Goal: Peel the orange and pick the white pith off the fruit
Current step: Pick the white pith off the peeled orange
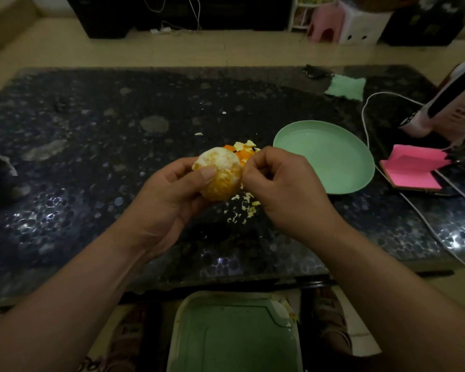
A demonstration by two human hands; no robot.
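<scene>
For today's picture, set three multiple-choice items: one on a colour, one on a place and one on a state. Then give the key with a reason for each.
1. The plate on the table is: A pink; B green; C white.
2. The peel pieces lie: A in the plate; B on the table just beyond the orange; C on the floor.
3. The orange in the left hand is: A unpeeled; B cut in halves; C peeled, with pith left on it.

Key:
1 B: its whole surface shows pale green.
2 B: they sit on the dark tabletop near the plate's rim, and nothing lies in the plate.
3 C: no rind covers it, white patches remain, and the right hand pinches at the pith on its side.
</scene>
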